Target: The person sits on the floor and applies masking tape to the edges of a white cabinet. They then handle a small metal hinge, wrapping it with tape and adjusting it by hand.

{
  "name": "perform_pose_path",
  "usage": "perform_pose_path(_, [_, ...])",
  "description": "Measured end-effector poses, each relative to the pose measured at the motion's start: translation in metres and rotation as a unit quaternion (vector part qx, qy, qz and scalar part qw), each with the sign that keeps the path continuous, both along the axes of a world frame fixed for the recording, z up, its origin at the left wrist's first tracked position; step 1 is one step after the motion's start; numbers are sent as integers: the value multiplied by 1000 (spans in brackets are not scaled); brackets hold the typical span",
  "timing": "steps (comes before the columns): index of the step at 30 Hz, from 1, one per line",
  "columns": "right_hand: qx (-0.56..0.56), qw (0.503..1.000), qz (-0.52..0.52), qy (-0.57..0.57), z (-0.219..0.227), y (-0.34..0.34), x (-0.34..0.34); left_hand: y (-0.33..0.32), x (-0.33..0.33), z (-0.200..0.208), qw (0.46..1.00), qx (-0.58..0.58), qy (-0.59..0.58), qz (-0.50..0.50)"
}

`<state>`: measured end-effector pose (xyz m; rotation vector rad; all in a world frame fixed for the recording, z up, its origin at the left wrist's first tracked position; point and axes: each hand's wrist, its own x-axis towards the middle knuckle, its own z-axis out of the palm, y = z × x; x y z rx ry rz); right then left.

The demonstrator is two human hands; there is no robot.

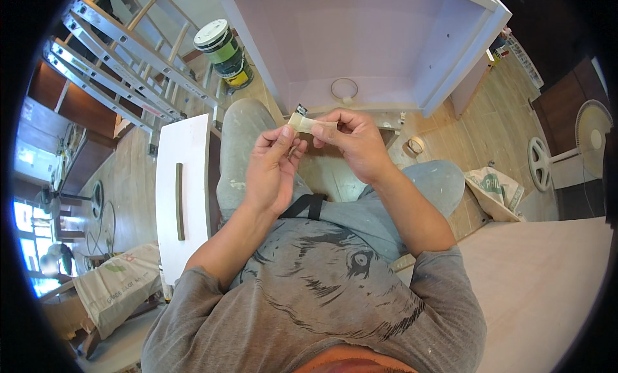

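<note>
A short strip of pale masking tape [308,123] is stretched between both hands in front of my chest. My left hand [273,170] pinches its left end with thumb and fingers, where a small dark part shows beside the tape. My right hand [355,141] pinches the right end. Beyond the hands stands a white open cabinet box [444,57], with a roll of tape [344,89] lying on its inner bottom. My knees in grey trousers are below the hands.
A white drawer front with a long dark handle [183,199] lies at my left. An aluminium ladder [122,57] and a paint can [225,51] are at the upper left. A second tape roll [415,145], sacks [499,189] and a fan [589,131] lie to the right.
</note>
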<state>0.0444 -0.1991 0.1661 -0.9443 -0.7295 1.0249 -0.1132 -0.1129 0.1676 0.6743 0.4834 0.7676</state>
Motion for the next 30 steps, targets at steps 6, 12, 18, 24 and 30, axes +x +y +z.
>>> perform_pose_path(6, [12,997,40,67,2,-1,2,1,-2,10,995,-62,-59,-57])
perform_pose_path(12, [58,990,97,82,7,-2,2,-4,-3,20,990,-87,-95,-66])
perform_pose_path(18, [95,973,176,117,-1,-1,11,-6,1,22,984,-93,-107,-108])
perform_pose_path(24, [123,974,166,96,18,-14,30,8,-8,17,975,-99,-180,-88])
perform_pose_path(30, [91,988,77,-95,21,-4,9,-5,-5,18,993,-39,-46,-104])
